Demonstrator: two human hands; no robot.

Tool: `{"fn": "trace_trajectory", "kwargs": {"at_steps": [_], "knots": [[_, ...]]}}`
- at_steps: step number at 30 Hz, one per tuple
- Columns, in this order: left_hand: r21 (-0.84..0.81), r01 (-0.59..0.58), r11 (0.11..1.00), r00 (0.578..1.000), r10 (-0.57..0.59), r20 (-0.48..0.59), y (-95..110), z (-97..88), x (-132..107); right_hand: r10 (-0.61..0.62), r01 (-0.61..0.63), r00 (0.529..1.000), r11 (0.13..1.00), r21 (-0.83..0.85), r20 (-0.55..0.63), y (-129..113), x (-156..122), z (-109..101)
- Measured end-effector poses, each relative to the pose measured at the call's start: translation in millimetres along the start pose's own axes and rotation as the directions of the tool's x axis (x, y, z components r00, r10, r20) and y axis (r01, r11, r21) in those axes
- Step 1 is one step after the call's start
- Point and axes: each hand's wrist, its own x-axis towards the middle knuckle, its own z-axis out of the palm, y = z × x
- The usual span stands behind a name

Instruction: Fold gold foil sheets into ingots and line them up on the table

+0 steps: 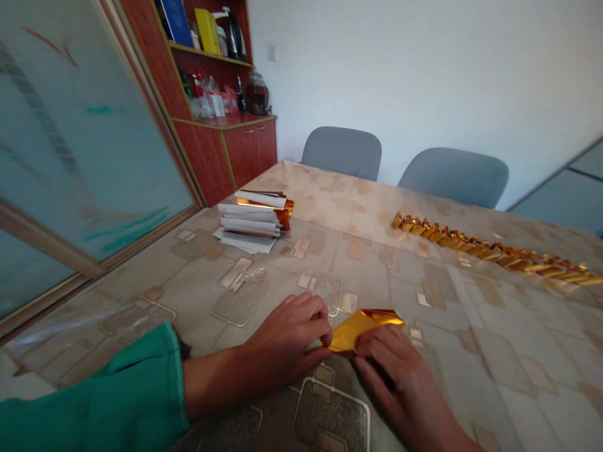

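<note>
Two grey chairs (342, 152) stand along the far side of the table (518, 376), backed by a white wall (400, 63). Red wooden cabinet (249, 150) with shelves just beyond its far left corner; frosted glass panel (89, 157) runs along its left side.

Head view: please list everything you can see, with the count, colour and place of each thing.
Foil sheet: 1, gold, between the hands.
Sheet stack: 1, white and gold, on the table's far left.
Folded foil pieces: many, gold, in a long row at right.
Table: 1, beige patterned, under everything.
Chairs: 2, grey-blue, beyond the table.
Cabinet: 1, reddish-brown, far left corner.
Kettle: 1, black, on the cabinet's shelf.
Jar: 1, dark, on the cabinet's counter.
Wall socket: 1, white, beside the cabinet.
Glass door: 1, frosted, at left.
Sleeve: 1, green, on the left arm.
Left hand: 1, pinching the foil.
Right hand: 1, holding the foil.
</note>
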Motion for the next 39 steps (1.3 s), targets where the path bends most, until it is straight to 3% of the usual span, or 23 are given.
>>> {"fn": "trace_trajectory", "kwargs": {"at_steps": [10, 19, 31, 39], "knots": [[-0.018, 0.049, 0.999, 0.998, -0.050, -0.024, -3, -0.4, 2, 0.073, -0.086, 0.994, 0.981, -0.173, -0.078, 8, 2, 7], [0.042, 0.080, 0.996, 0.995, -0.077, -0.070, -2, 2.3, 6, 0.031, -0.084, 0.989, 0.924, -0.374, -0.145, 9, 9, 12], [0.034, 0.081, 0.996, 0.994, -0.078, -0.083, -3, 4.3, 9, 0.031, -0.095, 0.989, 0.881, -0.463, -0.145, 14, 7, 14], [0.030, 0.077, 0.997, 0.997, -0.077, -0.024, -1, 2.0, 13, 0.049, -0.114, 0.988, 0.881, -0.459, -0.149, 12, 9, 14]]}}
